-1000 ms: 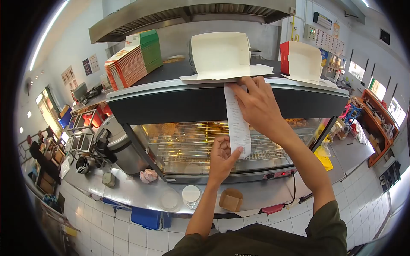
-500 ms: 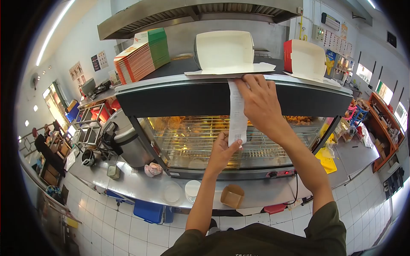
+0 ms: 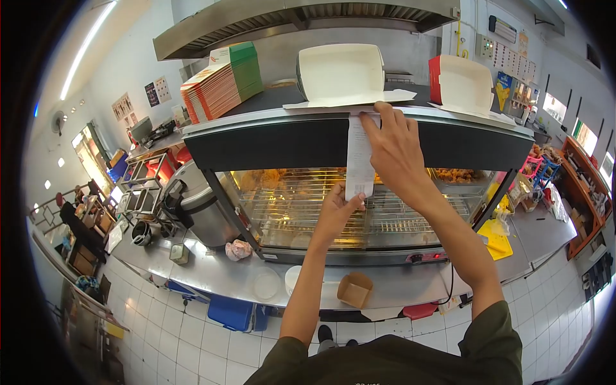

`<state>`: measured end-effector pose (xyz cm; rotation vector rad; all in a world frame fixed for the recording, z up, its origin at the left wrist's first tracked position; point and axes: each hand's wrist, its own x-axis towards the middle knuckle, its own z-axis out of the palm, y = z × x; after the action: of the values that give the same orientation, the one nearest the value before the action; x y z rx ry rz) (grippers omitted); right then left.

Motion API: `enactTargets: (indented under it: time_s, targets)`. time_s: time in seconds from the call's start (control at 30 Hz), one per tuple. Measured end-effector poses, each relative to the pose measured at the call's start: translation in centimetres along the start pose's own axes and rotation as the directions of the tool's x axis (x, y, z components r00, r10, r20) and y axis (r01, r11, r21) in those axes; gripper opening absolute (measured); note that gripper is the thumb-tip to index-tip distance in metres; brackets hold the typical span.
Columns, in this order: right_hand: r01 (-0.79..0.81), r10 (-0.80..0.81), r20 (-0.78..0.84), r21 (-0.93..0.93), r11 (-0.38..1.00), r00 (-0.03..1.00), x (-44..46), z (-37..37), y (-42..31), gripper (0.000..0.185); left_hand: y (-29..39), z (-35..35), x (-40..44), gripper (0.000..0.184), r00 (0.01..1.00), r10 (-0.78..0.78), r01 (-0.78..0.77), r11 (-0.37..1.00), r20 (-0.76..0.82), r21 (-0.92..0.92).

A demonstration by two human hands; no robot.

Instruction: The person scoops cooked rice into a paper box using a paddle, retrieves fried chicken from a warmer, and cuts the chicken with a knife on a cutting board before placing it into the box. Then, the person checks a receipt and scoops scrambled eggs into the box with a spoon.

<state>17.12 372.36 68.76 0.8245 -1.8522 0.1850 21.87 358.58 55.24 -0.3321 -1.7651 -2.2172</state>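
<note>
A long white paper receipt (image 3: 359, 157) hangs down the dark front panel of a heated display case (image 3: 269, 146). My right hand (image 3: 398, 144) pinches its top end against the case's upper edge, just under an open white box (image 3: 341, 74). Lower down, my left hand (image 3: 337, 212) holds the bottom end between thumb and fingers, in front of the glass. Behind the glass, fried food (image 3: 455, 174) lies on wire racks.
Stacked flat cartons (image 3: 221, 83) and an open red-sided box (image 3: 462, 86) stand on the case. On the steel counter (image 3: 212, 269) are a brown box (image 3: 355, 290), a large metal pot (image 3: 208, 205) and a yellow tray (image 3: 494, 239). A range hood (image 3: 301, 25) hangs above.
The view has shifted, so the case sits slightly right and higher. My left hand has risen with the receipt's lower end, while my right hand stays at the top edge.
</note>
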Motion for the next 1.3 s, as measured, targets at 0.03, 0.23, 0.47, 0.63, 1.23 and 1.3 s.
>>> enactTargets:
  time_s: [0.03,0.23,0.47,0.63,1.23,1.3]
  targets:
    - [0.005,-0.006,-0.012,-0.004,1.0,1.0,-0.1,0.2,0.0,0.046,-0.2,-0.1,0.4,0.027,0.999,0.025,-0.025,1.0,-0.026,0.002]
    - [-0.018,0.017,0.062,0.017,1.0,0.998,-0.1,0.5,0.4,0.044,-0.3,-0.8,2.1,0.028,0.999,0.026,-0.021,0.994,-0.042,0.106]
    - [-0.103,0.161,-0.12,0.386,0.917,0.98,-2.6,-0.5,0.1,0.049,-0.6,-0.7,2.7,0.026,0.998,0.062,-0.058,0.991,-0.032,0.118]
    - [-0.717,0.741,0.168,0.459,0.526,0.651,-18.2,2.3,-3.5,0.03,0.3,0.0,2.5,0.024,0.99,0.103,-0.084,0.979,-0.099,0.185]
    - [-0.632,0.482,0.862,-0.288,0.719,0.155,-42.3,8.3,-28.0,0.039,-6.3,-27.5,-38.0,0.076,0.888,-0.454,0.434,0.778,-0.072,0.454]
    - [-0.633,0.353,0.932,-0.222,0.741,0.086,-39.0,4.2,-36.0,0.041,-6.9,-32.3,-47.2,0.099,0.879,-0.447,0.467,0.731,-0.169,0.497]
